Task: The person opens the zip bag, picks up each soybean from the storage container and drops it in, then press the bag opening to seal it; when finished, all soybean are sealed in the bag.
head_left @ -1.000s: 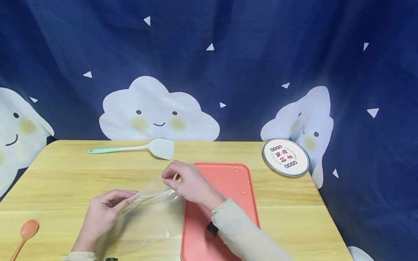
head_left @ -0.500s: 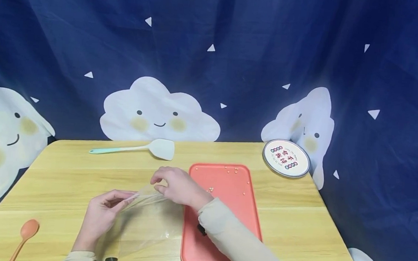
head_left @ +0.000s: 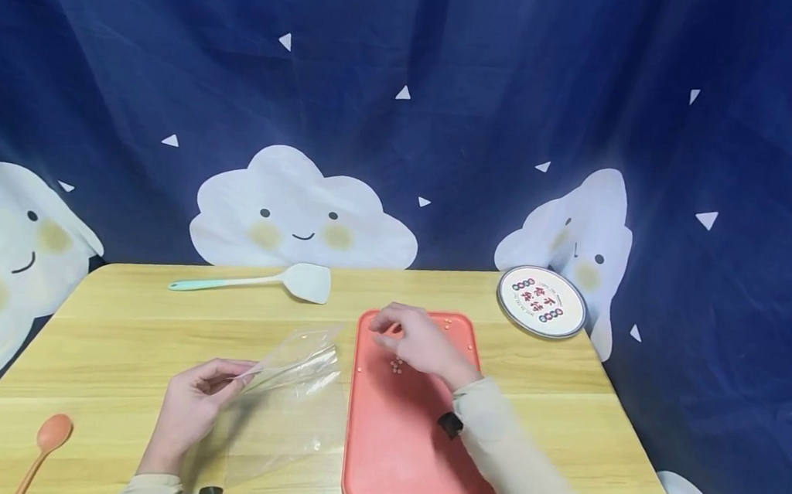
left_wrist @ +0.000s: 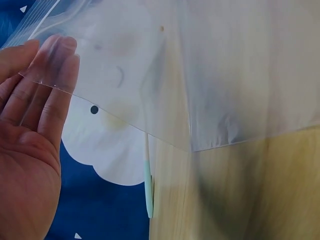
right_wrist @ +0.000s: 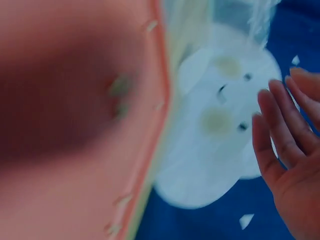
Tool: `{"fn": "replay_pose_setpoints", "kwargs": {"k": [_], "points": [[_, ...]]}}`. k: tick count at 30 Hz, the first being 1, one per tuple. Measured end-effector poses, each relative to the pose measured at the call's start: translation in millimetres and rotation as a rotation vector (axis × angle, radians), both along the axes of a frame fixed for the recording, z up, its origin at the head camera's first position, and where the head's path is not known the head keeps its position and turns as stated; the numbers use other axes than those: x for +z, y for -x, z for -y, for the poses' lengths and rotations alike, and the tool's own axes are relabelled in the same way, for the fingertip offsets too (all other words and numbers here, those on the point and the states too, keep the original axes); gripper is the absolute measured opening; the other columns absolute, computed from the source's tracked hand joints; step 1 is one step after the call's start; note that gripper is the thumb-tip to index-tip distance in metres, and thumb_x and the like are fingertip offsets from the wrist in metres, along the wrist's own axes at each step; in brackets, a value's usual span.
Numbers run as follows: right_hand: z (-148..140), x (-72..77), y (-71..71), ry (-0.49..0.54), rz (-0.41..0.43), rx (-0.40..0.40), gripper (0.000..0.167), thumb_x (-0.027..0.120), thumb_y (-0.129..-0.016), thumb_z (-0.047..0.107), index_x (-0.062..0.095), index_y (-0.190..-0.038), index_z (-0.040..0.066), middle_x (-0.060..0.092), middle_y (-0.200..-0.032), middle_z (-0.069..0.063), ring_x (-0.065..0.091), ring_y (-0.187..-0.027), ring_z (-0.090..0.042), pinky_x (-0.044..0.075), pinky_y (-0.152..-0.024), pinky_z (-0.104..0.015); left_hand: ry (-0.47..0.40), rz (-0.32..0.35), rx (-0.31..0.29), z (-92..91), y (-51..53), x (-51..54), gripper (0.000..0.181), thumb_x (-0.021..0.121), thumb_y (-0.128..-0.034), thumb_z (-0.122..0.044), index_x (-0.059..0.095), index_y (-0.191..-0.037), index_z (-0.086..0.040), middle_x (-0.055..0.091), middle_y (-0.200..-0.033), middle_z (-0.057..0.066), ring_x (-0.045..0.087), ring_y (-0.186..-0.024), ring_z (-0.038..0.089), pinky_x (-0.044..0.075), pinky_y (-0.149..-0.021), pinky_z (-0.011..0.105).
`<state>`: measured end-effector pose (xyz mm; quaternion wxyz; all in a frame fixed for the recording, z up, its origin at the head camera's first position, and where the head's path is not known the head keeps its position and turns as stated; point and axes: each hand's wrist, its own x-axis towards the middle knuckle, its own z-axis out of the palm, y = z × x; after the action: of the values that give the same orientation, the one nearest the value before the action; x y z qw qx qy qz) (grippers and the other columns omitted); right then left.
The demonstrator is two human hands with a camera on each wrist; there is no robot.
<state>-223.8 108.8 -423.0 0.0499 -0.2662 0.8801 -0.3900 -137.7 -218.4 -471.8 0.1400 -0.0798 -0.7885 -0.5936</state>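
A clear plastic bag [head_left: 292, 409] stands partly spread on the table left of the tray. My left hand [head_left: 198, 406] pinches its upper left edge between thumb and fingers; in the left wrist view the same hand [left_wrist: 35, 115] has the clear film [left_wrist: 225, 75] between thumb and fingertips. Above the upper part of the red tray [head_left: 393, 464] is my right hand [head_left: 423, 346], fingers slightly bent. Small pale beads [head_left: 397, 366] lie on the tray below it. In the right wrist view the right hand [right_wrist: 292, 145] has relaxed fingers and nothing visible in them.
A spatula with a mint handle [head_left: 208, 284] lies near the table's back edge. An orange spoon [head_left: 53, 434] is at the front left. At the back right corner sits a round patterned plate [head_left: 542, 301]. A blue curtain with clouds [head_left: 462, 113] hangs behind the table.
My right hand has left the bag's opening and moved right over the tray. The bag's right side hangs loose, while my left hand has stayed in place.
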Motion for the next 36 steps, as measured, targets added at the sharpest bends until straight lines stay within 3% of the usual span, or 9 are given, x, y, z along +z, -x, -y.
{"fn": "replay_pose_setpoints", "kwargs": {"k": [5,13,23,36], "points": [[-25.0,-23.3,6.5,-0.112,0.026,-0.019,0.018,0.072,-0.087,0.003,0.071,-0.105,0.005,0.068,-0.097,-0.002,0.063,-0.092,-0.016,0.054,-0.086,-0.037,-0.001,-0.001,-0.002,-0.5,1.2,-1.7,0.014,0.072,-0.0813,0.014,0.072,-0.09,0.004,0.073,-0.096,0.012,0.07,-0.085,0.011,0.057,-0.078,0.025],[-36.7,-51.3,14.5,-0.251,-0.001,0.015,0.015,0.077,-0.082,0.003,0.072,-0.094,0.011,0.067,-0.089,0.004,0.062,-0.091,-0.015,0.051,-0.085,-0.035,-0.004,-0.013,-0.018,-2.7,1.1,-0.9,0.012,0.072,-0.0818,0.013,0.072,-0.091,0.004,0.072,-0.097,0.015,0.07,-0.085,0.011,0.057,-0.078,0.024],[-30.8,-59.8,20.8,-0.379,-0.077,0.048,0.01,0.076,-0.085,0.008,0.07,-0.087,0.016,0.061,-0.087,0.008,0.06,-0.09,-0.015,0.052,-0.082,-0.033,-0.005,-0.013,-0.02,-2.2,2.0,-2.4,0.014,0.071,-0.0815,0.015,0.072,-0.09,0.004,0.073,-0.096,0.015,0.071,-0.085,0.013,0.058,-0.079,0.026],[-31.4,-59.8,22.8,-0.309,0.0,0.015,0.01,0.072,-0.086,0.004,0.066,-0.084,0.012,0.061,-0.08,0.006,0.058,-0.082,-0.013,0.052,-0.077,-0.033,-0.001,0.009,-0.016,-1.2,1.4,-3.3,0.012,0.071,-0.0815,0.014,0.071,-0.089,0.004,0.073,-0.098,0.014,0.07,-0.088,0.012,0.057,-0.08,0.026]]}}
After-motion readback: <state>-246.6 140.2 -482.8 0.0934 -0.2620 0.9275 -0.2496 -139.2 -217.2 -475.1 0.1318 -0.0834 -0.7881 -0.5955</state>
